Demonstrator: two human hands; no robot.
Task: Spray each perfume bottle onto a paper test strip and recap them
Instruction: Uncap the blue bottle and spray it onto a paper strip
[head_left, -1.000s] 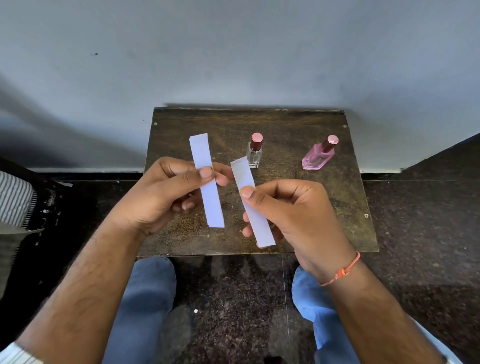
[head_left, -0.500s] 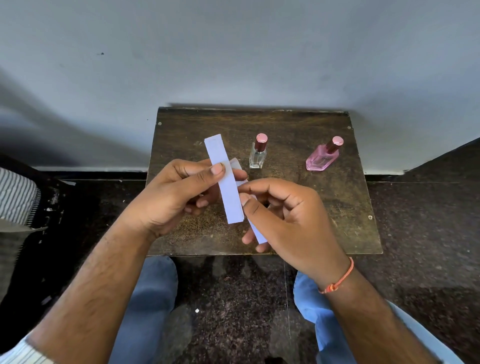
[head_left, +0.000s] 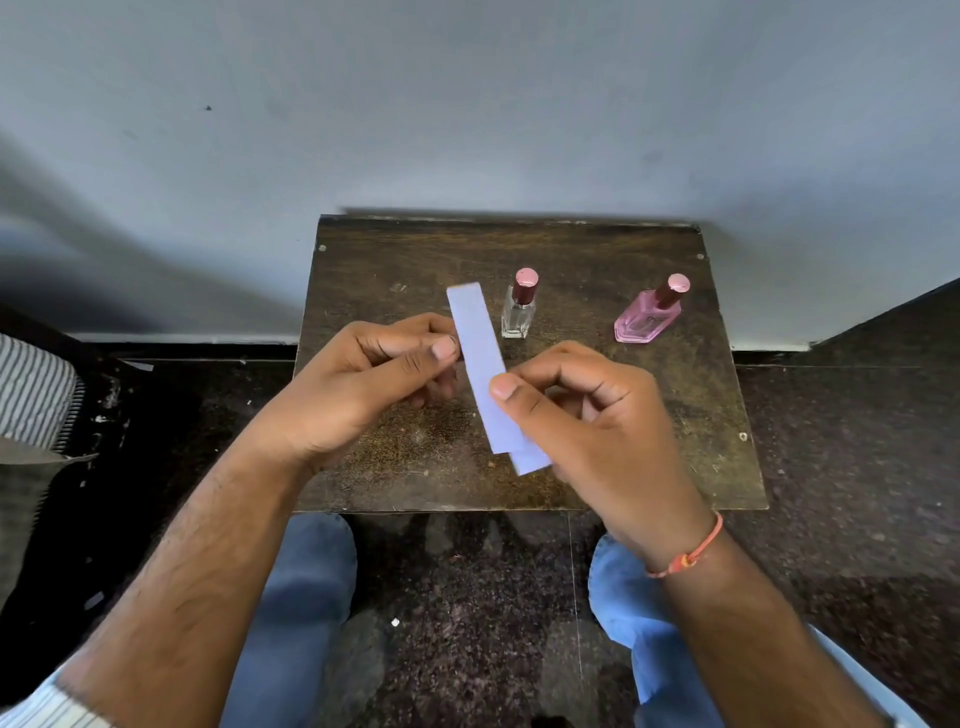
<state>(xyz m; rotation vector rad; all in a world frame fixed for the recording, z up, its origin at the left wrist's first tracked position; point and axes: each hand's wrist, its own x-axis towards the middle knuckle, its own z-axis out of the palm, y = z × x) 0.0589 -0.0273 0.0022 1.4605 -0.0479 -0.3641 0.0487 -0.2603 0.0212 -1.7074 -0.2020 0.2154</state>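
While both capped bottles, clear (head_left: 518, 314) and pink (head_left: 647, 318), stand unsprayed on the table (head_left: 675, 415), the left hand (head_left: 358, 384) and right hand (head_left: 587, 415) pinch two overlapped paper strips (head_left: 480, 364) above it.

Two bottles (head_left: 518, 306) stand on the table (head_left: 675, 467) behind the strips (head_left: 483, 364).

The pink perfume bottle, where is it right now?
In the head view, the pink perfume bottle stands capped on the right rear of the wooden table, to the right of the clear bottle and beyond the right hand.
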